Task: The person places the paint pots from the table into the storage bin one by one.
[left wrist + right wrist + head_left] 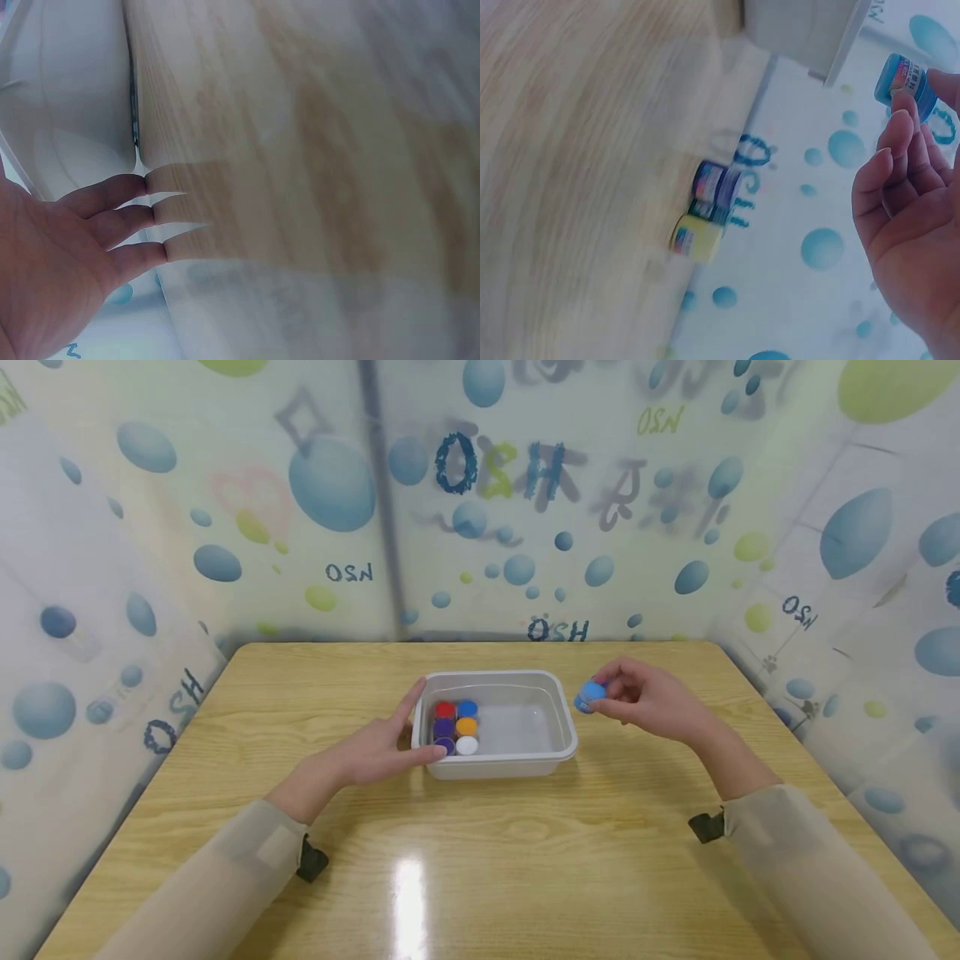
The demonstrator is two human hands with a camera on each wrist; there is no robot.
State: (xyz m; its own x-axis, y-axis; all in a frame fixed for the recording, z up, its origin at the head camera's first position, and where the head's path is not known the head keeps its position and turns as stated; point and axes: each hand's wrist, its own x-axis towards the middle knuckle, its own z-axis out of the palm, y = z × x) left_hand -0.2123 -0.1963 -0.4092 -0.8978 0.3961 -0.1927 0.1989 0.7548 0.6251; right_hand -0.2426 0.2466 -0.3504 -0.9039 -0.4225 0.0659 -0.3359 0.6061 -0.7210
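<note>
My right hand (651, 700) pinches a small light-blue paint jar (590, 696) beside the right end of a white plastic bin (498, 767). The right wrist view shows the same blue jar (901, 79) with a printed label, held between thumb and fingertips. At the bin's left end rests my left hand (375, 747), fingers straight and spread, with the thumb across the front rim. Along the bin's left side inside stand several small jars, among them a red jar (446, 710), a blue jar (468, 708), an orange jar (467, 727) and a white jar (467, 745).
On the wooden table (480, 852), the right wrist view shows a purple jar (716, 183), a dark green jar (709, 211) and a yellow jar (697, 238) standing close together. A patterned curtain (480, 552) surrounds the table's back and sides.
</note>
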